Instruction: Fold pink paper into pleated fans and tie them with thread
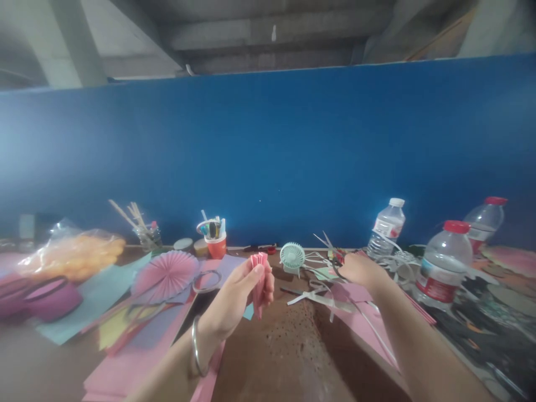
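Note:
My left hand (238, 296) is closed on a folded pink pleated paper (259, 279) and holds it upright above the brown table (276, 357). A metal bangle (196, 346) sits on that wrist. My right hand (360, 269) reaches to the right, with its fingers closed around the handles of scissors (333, 250) whose blades point up and left. White paper strips (318, 296) lie just beside that hand.
A pink paper fan rosette (165, 274), tape ring (206, 281), orange cup of pens (216, 240), small mint fan (292, 257), jar of sticks (146, 231), a plastic bag (71, 254) and pink sheets (138, 357) lie left and centre. Three water bottles (444, 262) stand right. Blue wall (268, 151) behind.

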`<state>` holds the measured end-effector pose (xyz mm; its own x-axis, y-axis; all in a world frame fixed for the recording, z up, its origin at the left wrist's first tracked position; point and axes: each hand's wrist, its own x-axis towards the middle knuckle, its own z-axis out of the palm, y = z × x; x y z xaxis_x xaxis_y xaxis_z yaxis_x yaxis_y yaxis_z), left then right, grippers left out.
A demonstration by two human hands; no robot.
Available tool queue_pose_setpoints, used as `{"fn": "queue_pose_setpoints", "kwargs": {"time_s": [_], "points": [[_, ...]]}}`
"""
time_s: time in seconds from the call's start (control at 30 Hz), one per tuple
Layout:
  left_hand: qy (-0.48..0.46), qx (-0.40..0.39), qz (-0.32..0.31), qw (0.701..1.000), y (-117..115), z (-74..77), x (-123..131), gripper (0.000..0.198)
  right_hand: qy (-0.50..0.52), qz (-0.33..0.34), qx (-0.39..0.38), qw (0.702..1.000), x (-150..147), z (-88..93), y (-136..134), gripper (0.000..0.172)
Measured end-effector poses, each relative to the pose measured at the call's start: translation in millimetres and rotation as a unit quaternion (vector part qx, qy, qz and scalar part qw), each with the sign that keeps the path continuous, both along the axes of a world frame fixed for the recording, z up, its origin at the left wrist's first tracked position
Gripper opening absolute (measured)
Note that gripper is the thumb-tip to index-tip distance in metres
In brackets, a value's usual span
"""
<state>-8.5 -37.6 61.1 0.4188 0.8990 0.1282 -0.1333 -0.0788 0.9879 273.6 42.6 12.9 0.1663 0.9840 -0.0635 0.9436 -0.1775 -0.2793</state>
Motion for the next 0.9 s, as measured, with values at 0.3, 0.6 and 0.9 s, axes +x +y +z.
{"fn": "queue_pose_setpoints", "kwargs": {"time_s": [0.3,0.6,0.9], "points": [[0.013,0.0,0.044,0.999,6,-14.4,-1,0.031,0.016,0.017,0.0,1.0,7,14.3,-9,0.026],[0.014,0.039,0.083,0.996,10,-14.8,5,0.031,0.415,0.316,0.136,0.842,-103,53.7,-59,0.038],[-0.111,0.041,0.234,0.965,17,-10.6,-5,0.028,0.471,0.236,0.14,0.838,-102,41.2,-51,0.037]]}}
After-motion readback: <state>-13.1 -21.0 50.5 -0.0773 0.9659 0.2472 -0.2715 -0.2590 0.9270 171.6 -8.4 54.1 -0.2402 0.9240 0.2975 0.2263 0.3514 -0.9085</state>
